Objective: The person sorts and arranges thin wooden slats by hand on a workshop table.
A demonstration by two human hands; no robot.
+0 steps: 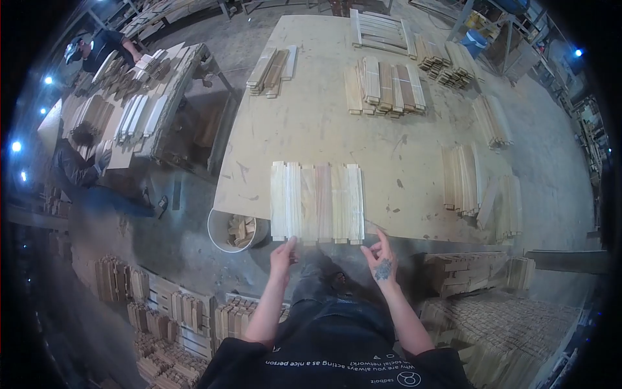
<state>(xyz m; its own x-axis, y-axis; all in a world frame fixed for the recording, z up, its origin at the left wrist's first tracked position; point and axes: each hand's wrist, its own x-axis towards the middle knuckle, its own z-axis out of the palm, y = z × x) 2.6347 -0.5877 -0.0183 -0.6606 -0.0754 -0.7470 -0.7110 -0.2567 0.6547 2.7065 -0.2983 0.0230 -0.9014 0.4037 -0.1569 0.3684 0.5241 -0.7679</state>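
Note:
A row of wooden slats (316, 202) lies side by side at the near edge of the table, pale at both ends and reddish-brown near the middle. Their near ends stick out unevenly. My left hand (283, 256) is at the near end of the leftmost slats, its fingers loosely bent and apart, with nothing visible in them. By the near right corner of the row is my right hand (381, 258), thumb and index finger spread. Whether either hand touches the wood is hard to make out.
Stacks of slats (387, 87) lie at the table's back and right, near a slatted wooden frame (382, 32). A bucket of offcuts (212, 233) stands left of the table (311, 129). Two people (84, 168) are at another table. Piled wood (505, 330) lies behind me.

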